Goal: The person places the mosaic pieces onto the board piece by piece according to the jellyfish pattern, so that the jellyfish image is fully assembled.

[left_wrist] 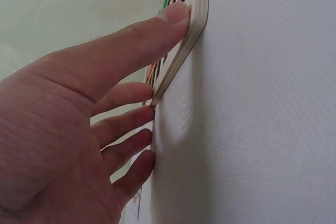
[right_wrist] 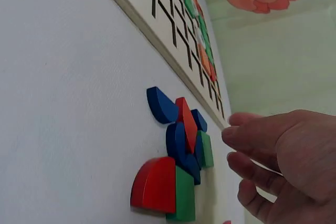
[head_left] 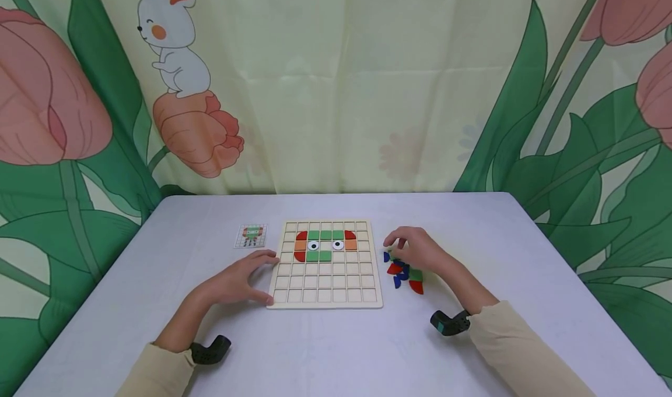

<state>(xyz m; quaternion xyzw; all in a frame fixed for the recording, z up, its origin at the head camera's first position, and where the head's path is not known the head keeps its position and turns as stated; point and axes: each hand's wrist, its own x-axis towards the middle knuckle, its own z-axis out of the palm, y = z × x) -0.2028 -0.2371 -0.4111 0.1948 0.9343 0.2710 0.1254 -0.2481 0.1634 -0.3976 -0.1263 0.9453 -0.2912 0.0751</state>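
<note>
A wooden grid board (head_left: 325, 297) lies on the table, its upper rows bearing red, green and orange pieces and two eye pieces (head_left: 313, 245). At its left side, my left hand (head_left: 236, 277) is spread, the thumb touching the near corner and the fingertips by the left edge; in the left wrist view the thumb (left_wrist: 176, 14) presses the rim. To the board's right, my right hand (head_left: 417, 248) hovers at the far end of a pile of loose pieces, including a red quarter-round (right_wrist: 155, 184) and blue pieces (right_wrist: 161, 106). Its fingers are loosely bent, with nothing visible between them.
A small picture card (head_left: 251, 235) with a blocky figure lies beyond my left hand, left of the board. The table (head_left: 336, 356) has a white cover. Behind it hangs a printed curtain (head_left: 315, 94) with tulips and a rabbit.
</note>
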